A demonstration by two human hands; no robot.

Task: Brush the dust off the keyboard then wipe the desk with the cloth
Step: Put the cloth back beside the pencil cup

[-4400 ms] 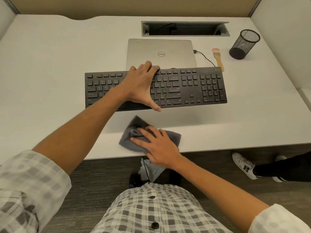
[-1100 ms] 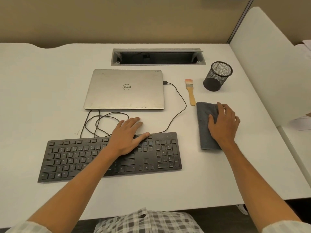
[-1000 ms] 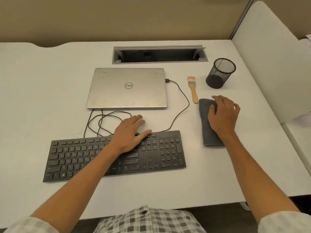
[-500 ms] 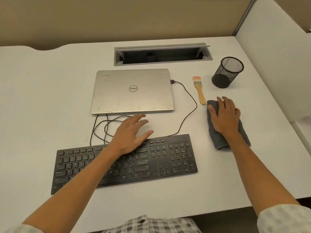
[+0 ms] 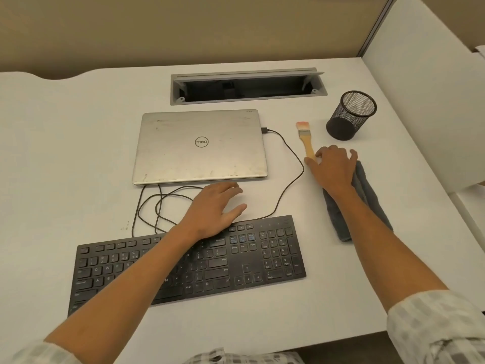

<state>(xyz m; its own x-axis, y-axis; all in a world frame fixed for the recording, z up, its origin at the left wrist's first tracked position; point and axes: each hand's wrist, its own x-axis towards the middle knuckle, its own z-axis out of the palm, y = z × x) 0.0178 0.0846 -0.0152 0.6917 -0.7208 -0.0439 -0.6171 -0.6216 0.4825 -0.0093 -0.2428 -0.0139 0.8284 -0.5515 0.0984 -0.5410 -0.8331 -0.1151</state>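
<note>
1. The black wire-mesh pen cup (image 5: 351, 115) stands upright at the desk's far right; nothing shows inside it.
2. The grey open cable tray (image 5: 248, 85) is sunk into the white desk (image 5: 65, 158); its contents are too dark to tell.
3. The left hand (image 5: 215, 208), fingers spread flat, rests on the far edge of the black flat keyboard (image 5: 262, 256).
4. The right hand (image 5: 334, 168), fingers loosely apart, lies at the handle end of the wooden-handled brush (image 5: 307, 140), over the folded grey cloth (image 5: 367, 203).

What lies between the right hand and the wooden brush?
Nothing visible does. The right hand is already at the end of the small wooden-handled brush, above the grey cloth. Actual contact cannot be told.
</note>
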